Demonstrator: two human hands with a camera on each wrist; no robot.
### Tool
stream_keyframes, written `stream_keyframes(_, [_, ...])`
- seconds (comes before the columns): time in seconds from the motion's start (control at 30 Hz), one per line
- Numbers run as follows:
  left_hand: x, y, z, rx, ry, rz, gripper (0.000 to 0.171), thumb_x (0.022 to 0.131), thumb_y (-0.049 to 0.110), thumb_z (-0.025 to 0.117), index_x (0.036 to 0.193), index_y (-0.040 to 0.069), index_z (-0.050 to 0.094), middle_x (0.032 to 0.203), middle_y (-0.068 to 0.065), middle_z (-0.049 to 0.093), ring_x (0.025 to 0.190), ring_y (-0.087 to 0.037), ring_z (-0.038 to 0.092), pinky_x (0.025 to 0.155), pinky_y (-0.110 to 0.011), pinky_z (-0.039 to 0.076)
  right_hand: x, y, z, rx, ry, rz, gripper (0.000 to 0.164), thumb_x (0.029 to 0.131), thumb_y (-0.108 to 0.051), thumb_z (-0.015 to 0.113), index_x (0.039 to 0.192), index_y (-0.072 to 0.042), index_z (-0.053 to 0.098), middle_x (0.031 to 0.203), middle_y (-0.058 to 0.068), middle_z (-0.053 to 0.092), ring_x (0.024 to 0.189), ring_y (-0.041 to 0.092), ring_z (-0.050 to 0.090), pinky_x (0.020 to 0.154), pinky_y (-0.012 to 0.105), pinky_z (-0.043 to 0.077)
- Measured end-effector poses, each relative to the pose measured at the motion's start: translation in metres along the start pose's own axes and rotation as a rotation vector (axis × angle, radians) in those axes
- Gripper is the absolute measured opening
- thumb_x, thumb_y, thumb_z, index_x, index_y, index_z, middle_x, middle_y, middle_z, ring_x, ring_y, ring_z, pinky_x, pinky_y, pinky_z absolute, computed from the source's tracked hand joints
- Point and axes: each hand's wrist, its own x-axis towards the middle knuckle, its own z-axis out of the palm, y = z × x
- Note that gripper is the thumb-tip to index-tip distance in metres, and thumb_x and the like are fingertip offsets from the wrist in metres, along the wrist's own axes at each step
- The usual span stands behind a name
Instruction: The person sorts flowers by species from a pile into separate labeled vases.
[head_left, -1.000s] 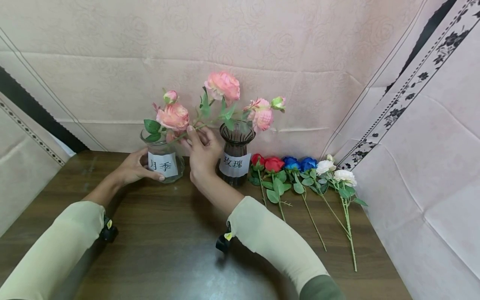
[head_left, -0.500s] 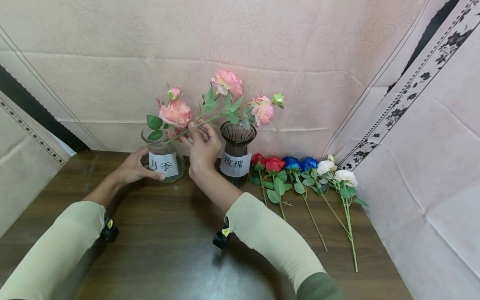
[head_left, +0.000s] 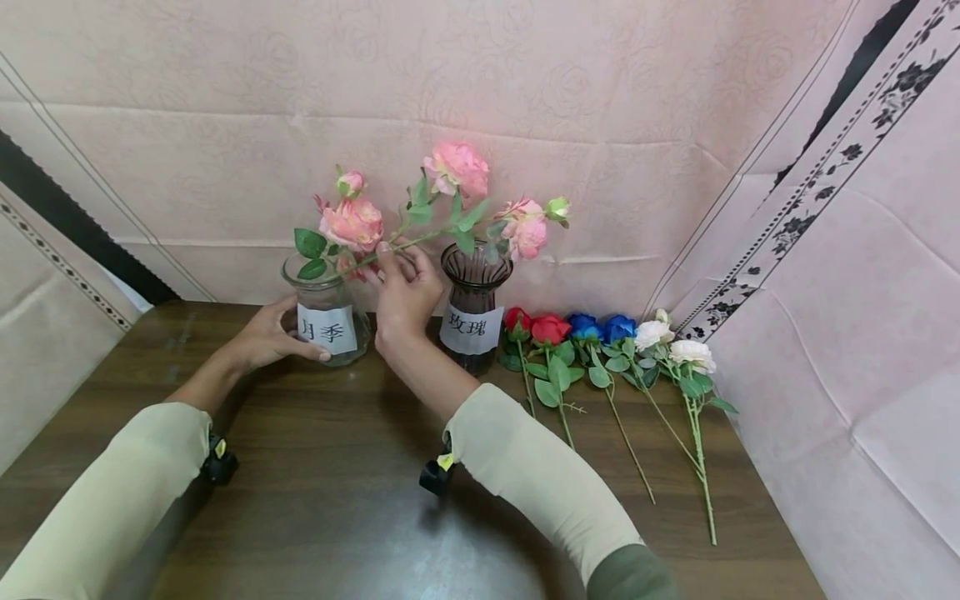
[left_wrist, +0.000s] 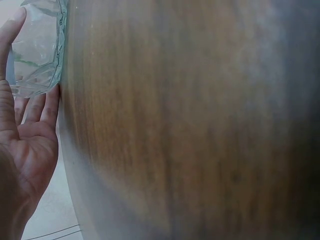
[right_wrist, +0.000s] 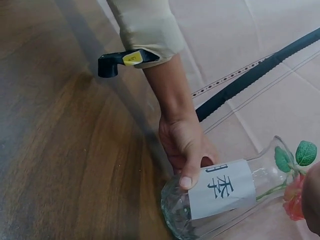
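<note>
My left hand grips the lower side of a clear glass vase, thumb across the edge of its white paper label. The left wrist view shows the fingers behind the glass. With thumb and fingertips my right hand pinches the green stem of an artificial pink flower spray just above that vase's mouth. Its upper pink bloom leans to the right. Another pink bloom with a bud stands over the vase. In the right wrist view, a thin stem shows inside the neck.
A dark ribbed vase with a white label stands right of my right hand, a pink bloom above it. Red, blue and white artificial roses lie in a row at right on the wooden table. Cloth hangs behind.
The pink blooms have shifted slightly to the right and turned a little. My right forearm has moved slightly left, its fingers staying on the stem. My left hand keeps its place on the vase.
</note>
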Motion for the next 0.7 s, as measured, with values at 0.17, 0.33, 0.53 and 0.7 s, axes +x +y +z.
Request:
stream_keyframes(0.17, [0.000,-0.001,0.001,-0.001,0.001,-0.007,0.107,0.082,0.017,0.104,0.171,0.015,0.045,0.153,-0.020,0.068,0.131,-0.020,0.065,0.099,-0.014,0.052,-0.003,0.006,0.001,-0.137,-0.001,-0.070,0.016,0.104,-0.002,0.078,0.113,0.012,0.076,0.088,-0.002,0.074,0.082,0.008,0.073,0.083,0.030,0.069])
stream_keyframes(0.33, [0.001,0.000,0.002,-0.002,-0.002,-0.016,0.107,0.083,0.016,0.103,0.171,0.014,0.044,0.155,-0.022,0.067,0.133,-0.021,0.065,0.099,-0.013,0.051,-0.009,0.010,-0.005,-0.363,-0.034,-0.142,0.020,0.107,-0.015,0.079,0.109,0.005,0.081,0.102,0.013,0.078,0.085,0.005,0.069,0.074,0.018,0.058])
stream_keyframes(0.53, [0.001,0.000,0.001,0.010,-0.009,-0.012,0.108,0.083,0.018,0.104,0.172,0.013,0.043,0.152,-0.023,0.068,0.121,-0.008,0.066,0.097,-0.013,0.053,-0.014,0.019,-0.013,-0.563,-0.136,-0.274,0.019,0.107,-0.019,0.079,0.104,-0.001,0.081,0.106,0.019,0.081,0.087,0.002,0.067,0.078,0.016,0.055])
stream_keyframes(0.7, [0.001,0.002,0.002,0.006,-0.003,0.004,0.101,0.082,0.016,0.104,0.166,0.010,0.049,0.148,-0.024,0.071,0.113,0.001,0.068,0.096,-0.014,0.055,-0.015,0.024,-0.015,-0.668,-0.230,-0.321,0.017,0.108,-0.019,0.078,0.109,-0.003,0.083,0.105,0.016,0.083,0.092,0.009,0.072,0.079,0.013,0.055])
